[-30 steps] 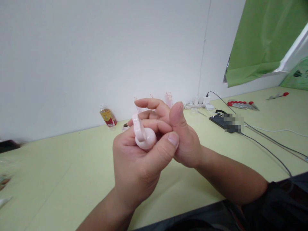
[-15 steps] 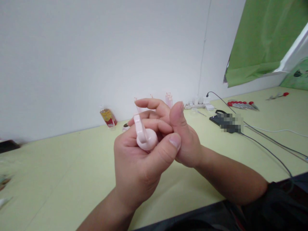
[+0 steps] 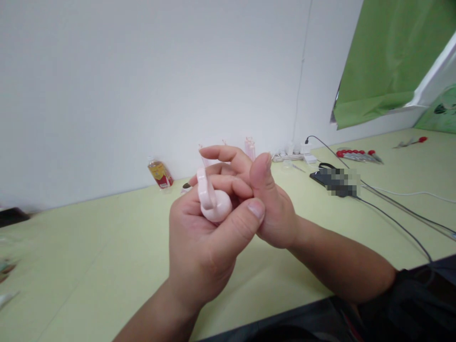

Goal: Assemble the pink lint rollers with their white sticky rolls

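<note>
My left hand (image 3: 203,247) is held up over the pale green table (image 3: 89,266), its fingers and thumb curled round a small pink plastic piece (image 3: 213,202) with a round body and a flat upright tab. My right hand (image 3: 270,209) presses against the left from the right. Its fingers reach behind the pink piece and its thumb stands upright beside my left thumb. How much of the piece the right fingers grip is hidden.
By the wall stand a small bottle with amber liquid (image 3: 160,173), several pink pieces (image 3: 250,146) and a white power strip (image 3: 290,154). A dark device (image 3: 333,180) with cables lies to the right. Red-handled tools (image 3: 356,155) sit farther right, under a green sheet (image 3: 388,57).
Almost nothing has moved. The pink piece and both hands have shifted by a few pixels only, the grip unchanged.
</note>
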`<act>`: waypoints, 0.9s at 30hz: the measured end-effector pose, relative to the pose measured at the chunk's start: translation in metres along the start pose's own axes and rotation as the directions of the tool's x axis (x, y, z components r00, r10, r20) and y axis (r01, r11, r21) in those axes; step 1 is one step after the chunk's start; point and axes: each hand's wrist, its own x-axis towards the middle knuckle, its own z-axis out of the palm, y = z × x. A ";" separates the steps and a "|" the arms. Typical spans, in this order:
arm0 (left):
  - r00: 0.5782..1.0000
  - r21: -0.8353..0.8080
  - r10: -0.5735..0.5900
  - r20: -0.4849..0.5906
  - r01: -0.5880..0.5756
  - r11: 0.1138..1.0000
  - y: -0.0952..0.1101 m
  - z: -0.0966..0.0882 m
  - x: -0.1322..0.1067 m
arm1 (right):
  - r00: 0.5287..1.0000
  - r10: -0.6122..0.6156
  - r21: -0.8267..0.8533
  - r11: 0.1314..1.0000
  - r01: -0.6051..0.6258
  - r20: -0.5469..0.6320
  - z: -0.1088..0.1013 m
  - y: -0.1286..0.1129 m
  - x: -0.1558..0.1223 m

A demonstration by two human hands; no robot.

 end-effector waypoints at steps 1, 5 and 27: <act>1.000 -0.001 -0.002 0.000 0.002 1.000 0.000 0.000 0.000 | 1.000 -0.003 0.030 1.000 0.003 0.000 0.000 0.000 0.000; 1.000 -0.008 -0.012 -0.006 0.012 1.000 -0.001 0.000 0.000 | 1.000 0.022 0.104 0.994 -0.021 -0.008 0.000 0.000 0.000; 0.981 0.298 0.175 -0.078 -0.145 0.944 0.008 0.005 -0.004 | 0.988 0.084 0.474 0.870 -0.134 0.126 0.005 0.003 0.005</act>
